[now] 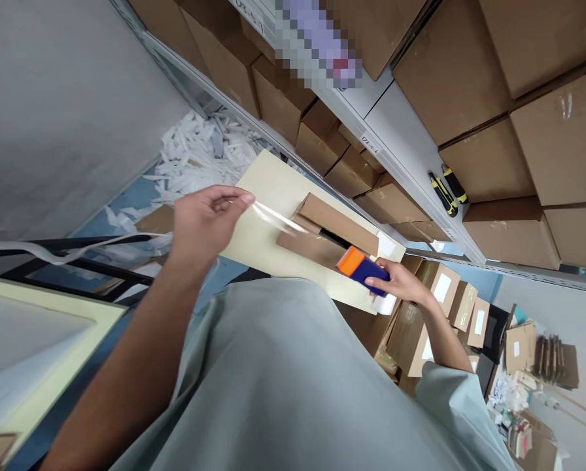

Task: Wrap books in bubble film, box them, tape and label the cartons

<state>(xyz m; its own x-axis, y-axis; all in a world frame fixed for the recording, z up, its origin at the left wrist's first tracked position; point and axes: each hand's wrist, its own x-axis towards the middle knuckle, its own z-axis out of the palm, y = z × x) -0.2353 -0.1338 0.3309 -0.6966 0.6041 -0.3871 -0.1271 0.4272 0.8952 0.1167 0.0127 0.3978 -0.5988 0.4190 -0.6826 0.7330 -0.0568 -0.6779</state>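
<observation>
My left hand [209,219] pinches the end of a strip of clear tape [279,218] between thumb and fingers. The strip runs taut to the right, above a cardboard box [341,222] on the cream tabletop [258,176]. At its other end is a blue and orange tape dispenser [364,269], gripped in my right hand [396,280]. The dispenser is at the box's near right side; whether it touches the cardboard I cannot tell. A dark gap shows along the top of the box, between its flaps.
Shelves [371,140] full of cardboard boxes rise behind the table, with two yellow and black utility knives [448,190] on one ledge. Shredded white paper [199,150] lies heaped at the left. More boxes [415,327] stand at the right. A white cable [57,255] crosses the left side.
</observation>
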